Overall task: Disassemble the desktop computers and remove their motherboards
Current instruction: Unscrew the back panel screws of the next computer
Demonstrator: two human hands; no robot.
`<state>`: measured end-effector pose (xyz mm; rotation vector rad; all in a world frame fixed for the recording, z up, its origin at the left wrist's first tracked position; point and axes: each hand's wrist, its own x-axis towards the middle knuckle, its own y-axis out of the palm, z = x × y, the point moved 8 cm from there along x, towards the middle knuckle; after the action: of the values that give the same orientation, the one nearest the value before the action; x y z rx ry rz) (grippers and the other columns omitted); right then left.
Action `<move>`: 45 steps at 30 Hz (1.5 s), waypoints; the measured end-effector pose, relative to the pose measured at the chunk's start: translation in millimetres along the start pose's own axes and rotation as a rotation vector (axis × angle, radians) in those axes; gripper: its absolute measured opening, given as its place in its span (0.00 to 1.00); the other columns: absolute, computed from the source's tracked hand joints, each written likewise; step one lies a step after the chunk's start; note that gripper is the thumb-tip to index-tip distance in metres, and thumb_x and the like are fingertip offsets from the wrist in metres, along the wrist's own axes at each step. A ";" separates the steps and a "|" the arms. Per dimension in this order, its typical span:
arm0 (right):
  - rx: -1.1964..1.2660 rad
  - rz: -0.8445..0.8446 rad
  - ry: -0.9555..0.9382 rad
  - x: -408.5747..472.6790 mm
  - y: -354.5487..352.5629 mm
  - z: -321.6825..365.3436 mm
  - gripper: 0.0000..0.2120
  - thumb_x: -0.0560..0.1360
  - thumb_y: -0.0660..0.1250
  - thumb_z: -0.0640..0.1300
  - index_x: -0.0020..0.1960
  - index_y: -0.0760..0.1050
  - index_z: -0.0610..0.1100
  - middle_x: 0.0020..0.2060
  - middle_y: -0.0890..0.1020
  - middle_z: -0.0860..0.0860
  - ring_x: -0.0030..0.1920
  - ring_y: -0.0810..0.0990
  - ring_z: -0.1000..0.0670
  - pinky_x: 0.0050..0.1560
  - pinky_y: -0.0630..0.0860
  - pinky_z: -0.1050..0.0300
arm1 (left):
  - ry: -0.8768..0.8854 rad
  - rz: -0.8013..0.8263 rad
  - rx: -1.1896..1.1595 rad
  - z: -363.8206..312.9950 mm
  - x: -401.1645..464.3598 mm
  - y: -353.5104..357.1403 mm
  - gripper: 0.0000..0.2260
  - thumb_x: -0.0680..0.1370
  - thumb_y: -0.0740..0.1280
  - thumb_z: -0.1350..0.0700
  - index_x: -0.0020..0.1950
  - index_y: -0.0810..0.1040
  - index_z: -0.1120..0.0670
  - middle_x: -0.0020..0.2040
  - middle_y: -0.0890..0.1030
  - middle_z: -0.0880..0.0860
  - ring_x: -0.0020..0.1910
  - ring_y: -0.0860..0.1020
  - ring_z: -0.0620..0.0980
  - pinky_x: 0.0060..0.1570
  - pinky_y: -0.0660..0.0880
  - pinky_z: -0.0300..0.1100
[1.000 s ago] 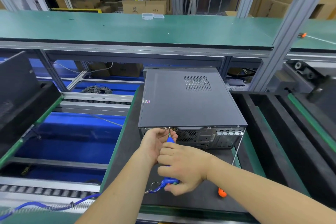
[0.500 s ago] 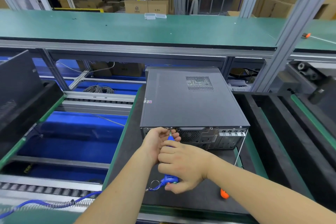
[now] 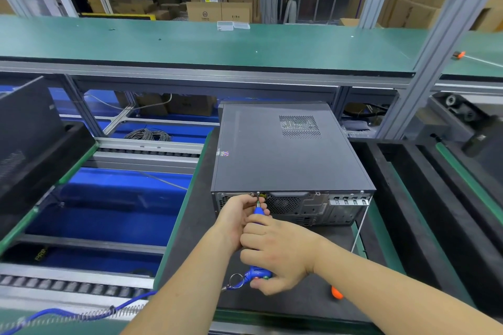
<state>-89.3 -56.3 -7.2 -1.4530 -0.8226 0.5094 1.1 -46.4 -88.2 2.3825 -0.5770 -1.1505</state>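
Note:
A dark grey desktop computer [image 3: 283, 149] lies flat on a black mat [image 3: 190, 228], its rear panel [image 3: 321, 208] facing me. My right hand [image 3: 275, 250] grips a blue electric screwdriver [image 3: 258, 272] whose bit [image 3: 258, 200] meets a screw at the top left of the rear panel. My left hand [image 3: 239, 213] pinches the bit near its tip, just below the lid's edge. The lid is closed, so the motherboard is hidden.
A blue coiled cable [image 3: 81, 314] runs from the screwdriver to the lower left. An orange-handled screwdriver [image 3: 351, 258] lies on the mat to the right. Black foam trays [image 3: 408, 198] stand at the right, a roller conveyor [image 3: 81, 285] at the left, a green shelf [image 3: 190, 43] above.
Both hands and the screwdriver stay at the same screw on the rear panel. Only the view has shifted slightly.

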 end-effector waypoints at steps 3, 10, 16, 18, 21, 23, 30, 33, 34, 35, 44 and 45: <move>-0.005 -0.005 -0.002 -0.4 -1.6 0.6 0.17 0.75 0.63 0.57 0.45 0.73 0.41 0.38 0.73 0.47 0.41 0.67 0.43 0.59 0.68 0.44 | -0.010 0.007 -0.006 1.8 0.3 0.3 0.07 0.78 0.63 0.60 0.46 0.79 0.62 0.36 0.80 0.56 0.31 0.79 0.53 0.36 0.81 0.44; -0.009 -0.025 -0.010 -2.9 -3.8 0.2 0.17 0.75 0.64 0.57 0.44 0.72 0.42 0.38 0.72 0.47 0.41 0.66 0.44 0.56 0.68 0.46 | -0.010 0.017 0.011 0.6 -3.6 7.1 0.06 0.79 0.63 0.61 0.46 0.79 0.62 0.35 0.80 0.56 0.30 0.78 0.52 0.35 0.80 0.44; 0.011 -0.047 -0.008 -2.6 1.1 1.1 0.17 0.75 0.64 0.57 0.44 0.71 0.42 0.39 0.71 0.47 0.41 0.64 0.45 0.56 0.68 0.44 | -0.004 -0.017 0.020 2.2 -4.3 1.9 0.08 0.79 0.64 0.60 0.45 0.80 0.62 0.36 0.81 0.56 0.31 0.80 0.53 0.34 0.81 0.44; 0.015 -0.043 -0.006 -1.7 1.6 -0.4 0.17 0.75 0.63 0.57 0.44 0.71 0.42 0.39 0.71 0.47 0.41 0.64 0.45 0.56 0.68 0.44 | -0.003 -0.023 0.018 1.2 -5.5 2.0 0.08 0.79 0.64 0.60 0.45 0.80 0.62 0.36 0.81 0.56 0.31 0.80 0.53 0.34 0.81 0.44; 0.015 -0.042 -0.003 -0.9 1.9 -1.4 0.17 0.75 0.62 0.57 0.44 0.70 0.42 0.38 0.71 0.47 0.41 0.62 0.45 0.56 0.68 0.45 | -0.016 -0.027 0.032 -0.3 -7.6 5.2 0.07 0.80 0.64 0.60 0.45 0.79 0.61 0.35 0.81 0.56 0.30 0.79 0.52 0.31 0.80 0.42; 0.021 -0.044 -0.005 -1.8 2.1 -1.6 0.17 0.75 0.62 0.57 0.43 0.70 0.42 0.38 0.70 0.47 0.41 0.63 0.45 0.56 0.68 0.45 | -0.028 -0.023 0.030 -0.6 -8.9 7.4 0.07 0.80 0.63 0.60 0.45 0.78 0.61 0.35 0.81 0.55 0.31 0.78 0.52 0.31 0.80 0.42; 0.073 -0.075 -0.005 3.1 -10.7 -3.6 0.17 0.74 0.61 0.56 0.42 0.71 0.42 0.37 0.70 0.48 0.40 0.64 0.45 0.56 0.68 0.47 | -0.015 -0.014 0.020 -3.5 -9.5 8.2 0.09 0.81 0.62 0.61 0.44 0.79 0.62 0.35 0.81 0.56 0.32 0.81 0.53 0.38 0.79 0.45; 0.158 -0.145 0.046 6.6 -19.8 -7.6 0.16 0.74 0.61 0.55 0.41 0.71 0.41 0.36 0.70 0.48 0.40 0.65 0.45 0.55 0.67 0.49 | -0.035 -0.013 0.034 -6.2 -8.9 9.5 0.10 0.81 0.62 0.61 0.42 0.78 0.61 0.34 0.80 0.56 0.32 0.81 0.53 0.39 0.79 0.45; 0.172 -0.162 0.056 6.6 -20.7 -8.2 0.16 0.74 0.61 0.55 0.40 0.71 0.41 0.35 0.70 0.48 0.40 0.65 0.45 0.55 0.67 0.49 | -0.042 -0.013 0.042 -6.4 -9.1 10.0 0.10 0.81 0.62 0.61 0.42 0.78 0.61 0.34 0.80 0.55 0.32 0.81 0.53 0.38 0.79 0.44; 0.178 -0.173 0.060 5.8 -20.1 -8.4 0.16 0.73 0.62 0.54 0.41 0.71 0.41 0.36 0.70 0.48 0.40 0.65 0.44 0.55 0.67 0.49 | -0.048 -0.015 0.048 -6.4 -9.6 9.7 0.10 0.81 0.62 0.61 0.42 0.78 0.61 0.34 0.81 0.55 0.33 0.80 0.53 0.37 0.79 0.44; 0.080 -0.220 0.029 -4.5 -8.1 -8.8 0.19 0.74 0.63 0.58 0.42 0.74 0.40 0.37 0.73 0.47 0.41 0.71 0.43 0.66 0.66 0.43 | -0.046 -0.066 0.084 -6.5 -6.3 2.5 0.07 0.82 0.64 0.61 0.46 0.79 0.61 0.35 0.83 0.55 0.34 0.82 0.50 0.44 0.79 0.44; 0.077 -0.221 0.034 -4.2 -8.3 -9.5 0.19 0.74 0.64 0.58 0.42 0.74 0.40 0.37 0.73 0.47 0.41 0.70 0.43 0.67 0.66 0.45 | -0.042 -0.068 0.087 -7.4 -5.8 2.2 0.07 0.82 0.64 0.61 0.46 0.79 0.61 0.36 0.83 0.55 0.34 0.82 0.51 0.44 0.79 0.44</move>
<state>-86.3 -66.4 0.9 -1.2787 -0.9145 0.3444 3.3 -43.7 -79.1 2.4734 -0.5751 -1.2310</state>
